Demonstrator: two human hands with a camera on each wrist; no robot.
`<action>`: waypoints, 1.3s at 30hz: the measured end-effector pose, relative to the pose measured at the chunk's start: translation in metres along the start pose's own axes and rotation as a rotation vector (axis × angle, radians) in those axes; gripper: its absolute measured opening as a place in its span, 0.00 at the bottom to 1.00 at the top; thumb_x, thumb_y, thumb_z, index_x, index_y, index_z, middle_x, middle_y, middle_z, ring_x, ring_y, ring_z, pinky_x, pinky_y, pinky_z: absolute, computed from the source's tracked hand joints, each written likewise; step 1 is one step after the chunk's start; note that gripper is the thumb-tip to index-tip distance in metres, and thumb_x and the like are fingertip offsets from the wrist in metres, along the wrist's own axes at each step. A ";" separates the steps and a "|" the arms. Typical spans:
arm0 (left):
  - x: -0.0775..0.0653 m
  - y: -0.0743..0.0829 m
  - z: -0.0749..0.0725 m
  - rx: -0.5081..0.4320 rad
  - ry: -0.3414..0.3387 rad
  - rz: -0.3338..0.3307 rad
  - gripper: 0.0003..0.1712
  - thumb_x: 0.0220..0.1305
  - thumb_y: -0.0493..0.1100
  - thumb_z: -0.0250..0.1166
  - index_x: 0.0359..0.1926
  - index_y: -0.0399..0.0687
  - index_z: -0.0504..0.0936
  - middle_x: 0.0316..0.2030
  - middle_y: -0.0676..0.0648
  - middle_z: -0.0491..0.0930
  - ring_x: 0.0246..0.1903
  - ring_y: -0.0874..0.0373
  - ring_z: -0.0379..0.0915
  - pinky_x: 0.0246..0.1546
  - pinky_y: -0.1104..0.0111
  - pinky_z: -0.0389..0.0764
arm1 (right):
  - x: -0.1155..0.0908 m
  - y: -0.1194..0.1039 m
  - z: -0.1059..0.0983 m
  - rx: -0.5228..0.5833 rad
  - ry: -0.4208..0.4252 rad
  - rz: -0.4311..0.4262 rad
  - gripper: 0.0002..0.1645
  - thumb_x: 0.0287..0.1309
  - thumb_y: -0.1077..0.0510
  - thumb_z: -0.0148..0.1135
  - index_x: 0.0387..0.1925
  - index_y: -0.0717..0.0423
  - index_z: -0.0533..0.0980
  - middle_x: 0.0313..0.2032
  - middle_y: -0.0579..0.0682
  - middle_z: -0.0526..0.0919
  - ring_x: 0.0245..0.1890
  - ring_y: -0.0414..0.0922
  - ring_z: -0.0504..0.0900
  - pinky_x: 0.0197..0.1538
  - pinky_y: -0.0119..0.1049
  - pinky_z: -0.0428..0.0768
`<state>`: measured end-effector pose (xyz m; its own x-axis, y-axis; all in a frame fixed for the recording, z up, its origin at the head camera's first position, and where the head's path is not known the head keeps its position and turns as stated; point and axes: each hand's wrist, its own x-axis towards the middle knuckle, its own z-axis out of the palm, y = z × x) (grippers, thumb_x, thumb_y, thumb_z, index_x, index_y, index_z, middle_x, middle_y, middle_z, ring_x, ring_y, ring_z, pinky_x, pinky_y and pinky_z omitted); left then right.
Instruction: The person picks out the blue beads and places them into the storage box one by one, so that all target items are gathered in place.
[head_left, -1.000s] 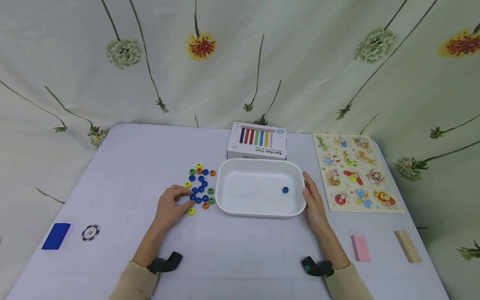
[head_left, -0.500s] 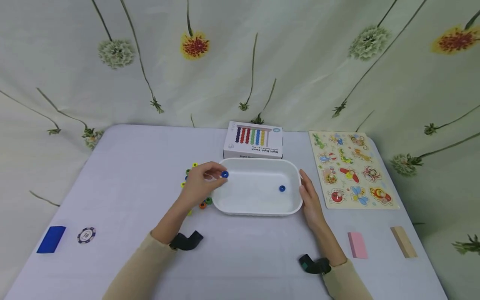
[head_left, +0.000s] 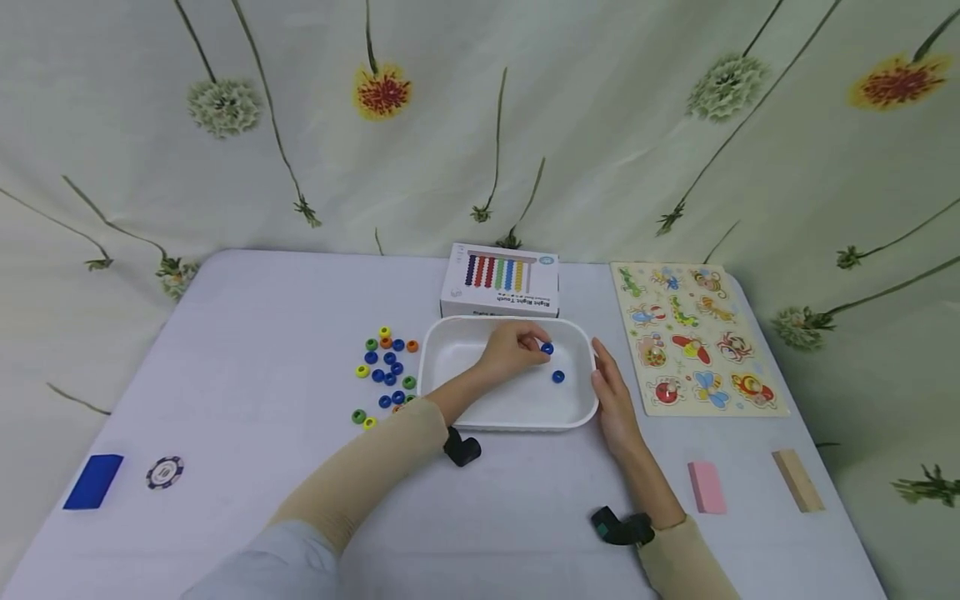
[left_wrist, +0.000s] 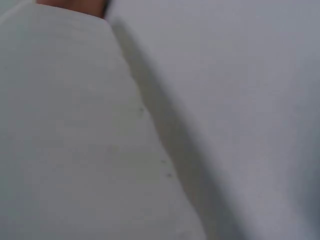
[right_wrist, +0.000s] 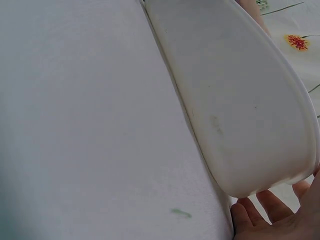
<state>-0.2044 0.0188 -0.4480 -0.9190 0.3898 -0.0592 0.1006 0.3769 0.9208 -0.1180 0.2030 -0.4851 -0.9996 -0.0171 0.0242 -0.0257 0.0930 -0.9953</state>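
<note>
My left hand (head_left: 511,350) is over the right part of the white tray (head_left: 480,411) and pinches a blue bead (head_left: 547,348) between thumb and fingertips. A second blue bead (head_left: 558,377) lies on the tray floor just below it. My right hand (head_left: 617,407) rests against the tray's right end with fairly straight fingers. In the right wrist view, the right hand's fingers (right_wrist: 272,205) touch the outer wall of the tray (right_wrist: 235,100). The left wrist view holds mostly the tray's side wall (left_wrist: 85,130), with only a sliver of the hand at the top.
Several loose coloured beads (head_left: 390,358) lie left of the tray. Behind it stands a bead toy box (head_left: 500,283). A picture puzzle board (head_left: 697,342), a pink block (head_left: 707,487) and a wooden block (head_left: 798,481) lie right. A blue card (head_left: 93,482) and poker chip (head_left: 164,472) lie far left.
My left hand picked up a blue bead from the loose beads and carried it rightward over the tray. The right hand stays at the tray's end. The head view has shifted slightly.
</note>
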 end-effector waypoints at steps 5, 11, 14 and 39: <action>0.007 -0.012 0.011 0.138 -0.059 -0.016 0.12 0.46 0.39 0.68 0.35 0.50 0.80 0.23 0.51 0.75 0.24 0.62 0.69 0.25 0.75 0.70 | -0.002 -0.011 0.001 -0.005 0.012 0.014 0.27 0.67 0.52 0.34 0.66 0.41 0.49 0.65 0.46 0.56 0.64 0.44 0.57 0.55 0.29 0.68; 0.004 -0.010 0.017 0.333 -0.113 -0.013 0.09 0.47 0.42 0.67 0.33 0.55 0.80 0.22 0.55 0.74 0.24 0.63 0.68 0.26 0.75 0.68 | -0.008 -0.026 0.005 -0.004 0.011 0.010 0.27 0.67 0.56 0.33 0.67 0.44 0.49 0.65 0.50 0.55 0.64 0.46 0.57 0.59 0.45 0.63; 0.002 -0.010 0.017 0.370 -0.121 -0.011 0.10 0.48 0.42 0.66 0.35 0.56 0.80 0.23 0.56 0.74 0.25 0.64 0.68 0.27 0.74 0.67 | -0.008 -0.027 0.005 0.001 0.012 0.010 0.27 0.67 0.57 0.33 0.67 0.45 0.49 0.65 0.50 0.55 0.64 0.47 0.57 0.60 0.46 0.62; -0.140 -0.020 -0.123 0.040 0.347 0.231 0.15 0.50 0.40 0.66 0.42 0.45 0.79 0.40 0.46 0.78 0.43 0.62 0.70 0.43 0.62 0.72 | 0.000 -0.001 0.003 -0.001 0.011 -0.008 0.27 0.67 0.55 0.34 0.66 0.40 0.49 0.67 0.46 0.52 0.66 0.45 0.51 0.63 0.45 0.56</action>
<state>-0.1242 -0.1467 -0.4107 -0.9437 0.1640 0.2872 0.3277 0.3476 0.8785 -0.1179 0.2004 -0.4848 -0.9994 -0.0065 0.0335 -0.0339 0.0941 -0.9950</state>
